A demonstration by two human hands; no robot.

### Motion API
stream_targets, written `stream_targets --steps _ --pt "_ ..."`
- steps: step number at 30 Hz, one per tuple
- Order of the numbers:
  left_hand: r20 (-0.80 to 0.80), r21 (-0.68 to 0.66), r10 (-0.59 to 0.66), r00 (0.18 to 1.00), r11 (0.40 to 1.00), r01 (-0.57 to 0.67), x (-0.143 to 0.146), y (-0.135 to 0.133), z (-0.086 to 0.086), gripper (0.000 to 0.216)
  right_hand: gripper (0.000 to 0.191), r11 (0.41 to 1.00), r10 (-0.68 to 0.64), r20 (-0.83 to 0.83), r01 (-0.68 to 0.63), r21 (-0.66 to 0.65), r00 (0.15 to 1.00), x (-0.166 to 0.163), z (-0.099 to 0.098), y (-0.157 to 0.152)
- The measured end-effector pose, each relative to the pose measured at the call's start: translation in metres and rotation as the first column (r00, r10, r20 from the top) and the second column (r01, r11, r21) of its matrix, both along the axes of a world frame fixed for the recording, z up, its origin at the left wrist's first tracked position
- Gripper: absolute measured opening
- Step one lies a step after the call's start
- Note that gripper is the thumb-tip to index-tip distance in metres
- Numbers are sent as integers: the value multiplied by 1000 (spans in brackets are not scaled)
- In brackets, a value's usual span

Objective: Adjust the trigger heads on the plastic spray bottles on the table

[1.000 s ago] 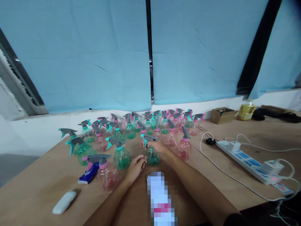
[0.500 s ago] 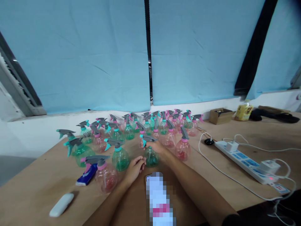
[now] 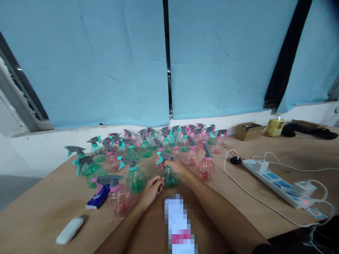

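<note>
My right hand (image 3: pixel 172 165) is wrapped round the neck of a green spray bottle (image 3: pixel 170 178), just under its grey and teal trigger head (image 3: pixel 164 157). The bottle stands upright on the table. To its left, my left hand (image 3: pixel 153 187) rests low with its fingers curled in; nothing shows in them. Left of that hand stand another green spray bottle (image 3: pixel 136 179) and a pink spray bottle (image 3: pixel 120 199). A phone (image 3: pixel 177 222), blurred out, lies between my forearms.
Several more green and pink spray bottles crowd toward the wall. A blue packet (image 3: pixel 97 197) and a white case (image 3: pixel 69 230) lie at left. On the right are a power strip (image 3: pixel 275 183) with trailing cables, a cardboard box (image 3: pixel 247 132) and a yellow-labelled bottle (image 3: pixel 274 127).
The trigger head under my right hand has shifted slightly, its teal trigger now a little lower and further left. My left hand stays in about the same place.
</note>
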State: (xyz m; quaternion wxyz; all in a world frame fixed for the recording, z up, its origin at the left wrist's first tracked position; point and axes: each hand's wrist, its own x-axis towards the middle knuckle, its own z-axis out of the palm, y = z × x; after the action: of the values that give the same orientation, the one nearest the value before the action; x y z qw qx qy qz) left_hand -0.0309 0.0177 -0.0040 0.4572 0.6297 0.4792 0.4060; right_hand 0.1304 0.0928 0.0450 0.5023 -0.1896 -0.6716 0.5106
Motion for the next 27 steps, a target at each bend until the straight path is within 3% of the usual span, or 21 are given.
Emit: stream_targets --steps 5,14,21,27 --pt "-12 0 8 1000 1000 -8 0 -1 2 37 17 1000 -22 -45 21 -15 999 -2 2 -4" --pt "-5 9 10 1000 1000 -10 -1 0 0 39 28 997 -69 11 69 38 998 -1 0 -3" --pt "-6 2 11 1000 1000 -11 -1 0 -1 40 22 999 -47 -47 47 -2 998 -3 2 -5" --pt "3 17 14 1000 1000 -14 -1 0 -1 39 25 996 -86 1 86 29 996 -2 -3 -2"
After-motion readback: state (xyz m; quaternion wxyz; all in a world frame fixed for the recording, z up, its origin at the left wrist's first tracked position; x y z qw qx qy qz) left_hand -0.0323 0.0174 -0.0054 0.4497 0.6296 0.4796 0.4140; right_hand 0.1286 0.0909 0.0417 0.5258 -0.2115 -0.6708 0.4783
